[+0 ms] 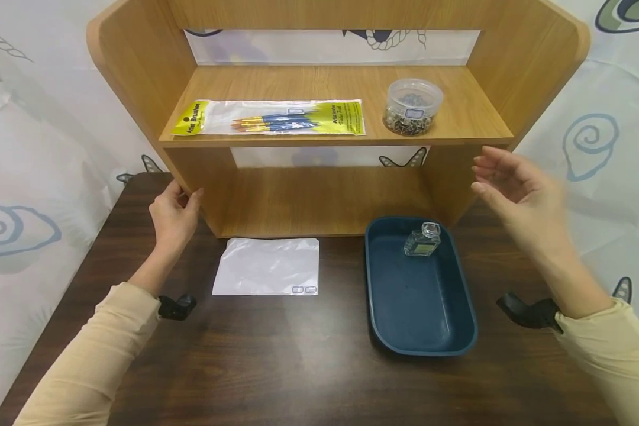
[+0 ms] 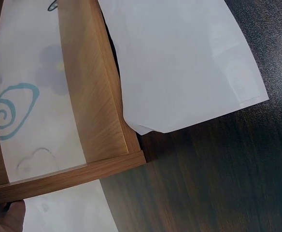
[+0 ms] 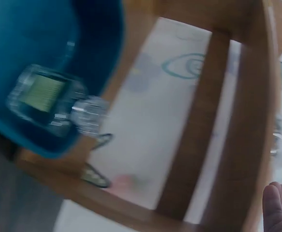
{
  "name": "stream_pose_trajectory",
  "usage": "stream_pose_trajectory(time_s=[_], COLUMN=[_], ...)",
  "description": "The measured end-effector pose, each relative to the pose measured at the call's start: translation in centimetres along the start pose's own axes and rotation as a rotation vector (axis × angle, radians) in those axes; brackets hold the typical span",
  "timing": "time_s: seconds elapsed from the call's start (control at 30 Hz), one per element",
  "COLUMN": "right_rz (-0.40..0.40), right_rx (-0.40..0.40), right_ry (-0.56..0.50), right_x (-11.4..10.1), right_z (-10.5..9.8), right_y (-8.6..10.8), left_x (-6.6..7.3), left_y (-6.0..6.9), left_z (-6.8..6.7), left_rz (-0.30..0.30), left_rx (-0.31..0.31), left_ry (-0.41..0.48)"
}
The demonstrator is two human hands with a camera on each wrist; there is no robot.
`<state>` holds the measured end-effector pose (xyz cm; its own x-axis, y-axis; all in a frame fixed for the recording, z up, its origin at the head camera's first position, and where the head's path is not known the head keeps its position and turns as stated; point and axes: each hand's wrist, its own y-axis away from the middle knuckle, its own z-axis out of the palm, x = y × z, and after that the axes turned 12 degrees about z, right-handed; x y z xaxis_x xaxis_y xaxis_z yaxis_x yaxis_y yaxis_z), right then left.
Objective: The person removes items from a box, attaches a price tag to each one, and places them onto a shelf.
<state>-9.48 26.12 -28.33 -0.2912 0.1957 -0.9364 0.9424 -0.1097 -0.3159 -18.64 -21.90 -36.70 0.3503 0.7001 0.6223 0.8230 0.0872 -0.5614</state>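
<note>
My left hand [image 1: 174,216] grips the front edge of the left side panel of a wooden shelf [image 1: 319,198]. In the left wrist view, thumb [image 2: 13,215] and fingers lie on either side of that panel. The right hand [image 1: 527,204], a little blurred, is raised beside the shelf's right side panel with loosely bent fingers and nothing in them. On the upper board lie a packet of artist brushes [image 1: 282,118] and a clear tub of small metal pins [image 1: 412,109]. A glass perfume bottle [image 1: 423,241] stands inside a dark blue tray [image 1: 404,325].
A white sheet [image 1: 266,266], perhaps a plastic bag, lies on the dark wooden table [image 1: 298,355] in front of the shelf, left of the tray. Patterned white cloth [image 1: 26,148] hangs behind and at both sides.
</note>
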Motion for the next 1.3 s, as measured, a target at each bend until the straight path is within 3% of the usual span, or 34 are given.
stream_pose_trajectory(time_s=[0.2, 0.43, 0.6, 0.93, 1.3], right_rz=[0.088, 0.207, 0.267, 0.425, 0.489], right_rx=[0.034, -0.025, -0.075, -0.161, -0.176], right_ry=[0.297, 0.420, 0.409, 0.291, 0.272], right_x=[3.7, 7.1, 8.8, 10.4, 11.5], right_z=[-1.3, -2.2, -2.4, -2.5, -2.2], right_y=[2.1, 3.9, 4.5, 5.1, 5.4], left_x=[0.0, 0.1, 0.0, 0.1, 0.0], left_y=[0.0, 0.0, 0.0, 0.0, 0.0], left_z=[0.0, -0.1, -0.2, -0.2, -0.2], left_rz=[-0.017, -0.013, -0.023, -0.028, -0.026], left_rx=[-0.016, -0.002, -0.014, -0.023, -0.025], left_ry=[0.006, -0.021, -0.004, 0.004, 0.009])
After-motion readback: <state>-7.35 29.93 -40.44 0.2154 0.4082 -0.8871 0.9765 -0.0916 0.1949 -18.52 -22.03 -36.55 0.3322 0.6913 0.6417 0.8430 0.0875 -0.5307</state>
